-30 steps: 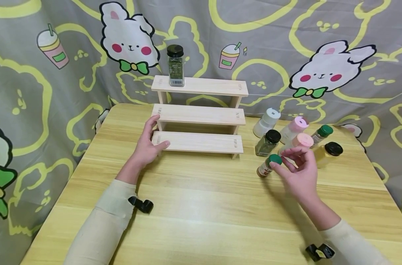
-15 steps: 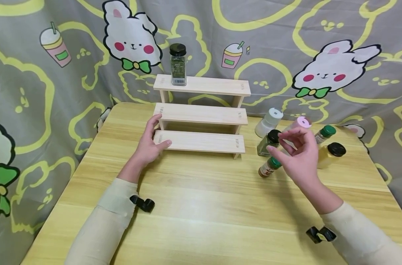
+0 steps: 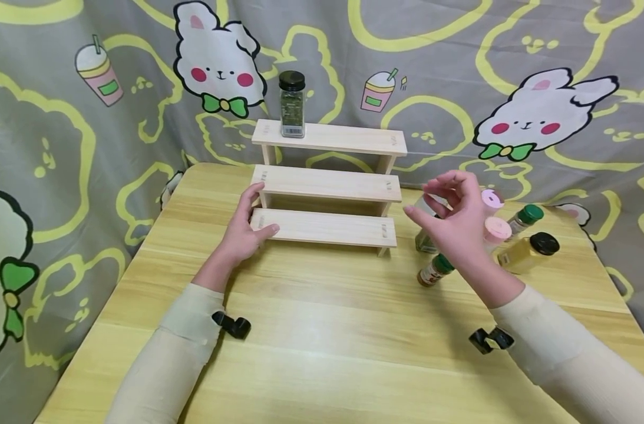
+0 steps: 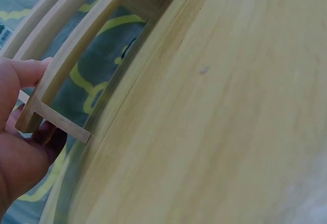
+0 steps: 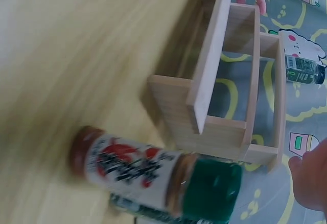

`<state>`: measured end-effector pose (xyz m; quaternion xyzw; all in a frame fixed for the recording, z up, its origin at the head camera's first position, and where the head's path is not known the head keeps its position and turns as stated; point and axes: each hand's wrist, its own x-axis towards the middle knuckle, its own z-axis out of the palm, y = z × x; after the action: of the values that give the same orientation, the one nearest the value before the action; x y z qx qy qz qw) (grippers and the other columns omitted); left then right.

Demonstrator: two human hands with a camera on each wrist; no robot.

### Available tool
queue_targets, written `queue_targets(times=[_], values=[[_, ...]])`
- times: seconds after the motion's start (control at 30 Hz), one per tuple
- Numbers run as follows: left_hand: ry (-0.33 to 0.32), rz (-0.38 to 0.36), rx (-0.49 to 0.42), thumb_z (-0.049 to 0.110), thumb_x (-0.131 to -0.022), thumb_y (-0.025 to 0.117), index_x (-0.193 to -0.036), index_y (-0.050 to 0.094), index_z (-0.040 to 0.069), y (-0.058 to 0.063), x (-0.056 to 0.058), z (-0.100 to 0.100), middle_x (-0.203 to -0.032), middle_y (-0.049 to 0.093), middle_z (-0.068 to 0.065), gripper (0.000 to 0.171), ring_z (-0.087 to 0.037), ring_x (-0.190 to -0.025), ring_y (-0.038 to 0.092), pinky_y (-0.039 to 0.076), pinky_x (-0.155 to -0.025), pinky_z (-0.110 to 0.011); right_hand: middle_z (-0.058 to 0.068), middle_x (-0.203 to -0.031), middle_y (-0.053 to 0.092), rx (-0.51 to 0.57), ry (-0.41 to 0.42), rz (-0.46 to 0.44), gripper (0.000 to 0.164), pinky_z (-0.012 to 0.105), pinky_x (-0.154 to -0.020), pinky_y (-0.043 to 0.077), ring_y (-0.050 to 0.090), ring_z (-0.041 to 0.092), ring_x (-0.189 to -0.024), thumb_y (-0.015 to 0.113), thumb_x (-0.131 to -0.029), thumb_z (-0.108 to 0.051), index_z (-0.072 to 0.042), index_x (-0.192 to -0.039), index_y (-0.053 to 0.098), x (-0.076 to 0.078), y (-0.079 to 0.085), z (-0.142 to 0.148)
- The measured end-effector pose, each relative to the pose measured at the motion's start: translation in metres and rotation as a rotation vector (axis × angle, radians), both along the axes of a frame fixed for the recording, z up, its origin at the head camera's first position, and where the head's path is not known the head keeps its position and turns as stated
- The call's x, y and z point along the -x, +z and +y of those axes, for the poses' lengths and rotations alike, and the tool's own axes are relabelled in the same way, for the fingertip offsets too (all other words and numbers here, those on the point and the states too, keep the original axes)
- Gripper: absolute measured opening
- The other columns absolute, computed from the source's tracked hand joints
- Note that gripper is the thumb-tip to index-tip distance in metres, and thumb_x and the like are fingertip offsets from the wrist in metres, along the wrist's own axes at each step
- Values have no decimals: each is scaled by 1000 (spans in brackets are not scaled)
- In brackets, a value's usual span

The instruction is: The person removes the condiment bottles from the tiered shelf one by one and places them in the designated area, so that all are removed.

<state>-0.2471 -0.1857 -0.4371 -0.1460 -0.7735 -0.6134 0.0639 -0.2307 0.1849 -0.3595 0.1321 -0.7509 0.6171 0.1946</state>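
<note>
A three-tier wooden rack [image 3: 327, 228] stands at the back of the table. My left hand [image 3: 242, 232] grips its left end; in the left wrist view the thumb lies on the lowest board [image 4: 71, 50], with fingers beneath. On the top tier, near its left end, a black-capped jar of green flakes [image 3: 292, 106] stands upright. My right hand [image 3: 451, 215] hovers over the bottles at right, thumb and fingertips apart and holding nothing. It partly hides a whitish bottle [image 3: 426, 205] and a second green-flake jar [image 3: 425, 241]. Below it stands a green-capped spice jar [image 3: 433, 271].
Right of my right hand stand a lilac-capped bottle [image 3: 491, 200], a pink-capped bottle [image 3: 496, 229], another green-capped jar [image 3: 525, 219] and a black-capped jar with yellow contents [image 3: 525, 253]. A patterned curtain [image 3: 438, 53] hangs behind the wooden table [image 3: 311, 341].
My right hand has moved away from the front green-capped jar, up and left past the second green-flake jar. The left hand keeps its grip on the rack; the view has shifted slightly.
</note>
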Motion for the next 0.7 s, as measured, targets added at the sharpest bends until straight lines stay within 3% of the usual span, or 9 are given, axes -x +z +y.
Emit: queue_targets(times=[0.3,0.7], values=[[6,-52,-16,-16,-84,67,-153,27,4,-1,-1,1,-158,22,-21,82,-38,-141,27,28,-111,-53,15,-118,54,48,29,-28,61,33,-97,49,56,28,-111,85,-73,6,-7,-121,49,28,11,-23],[9,-46,-21,-16,-84,68,-152,28,5,-1,1,2,-158,23,-21,82,-39,-141,28,30,-110,-52,16,-115,52,82,79,-32,62,39,-98,48,56,34,-111,87,-71,5,-8,-117,47,60,25,-63]])
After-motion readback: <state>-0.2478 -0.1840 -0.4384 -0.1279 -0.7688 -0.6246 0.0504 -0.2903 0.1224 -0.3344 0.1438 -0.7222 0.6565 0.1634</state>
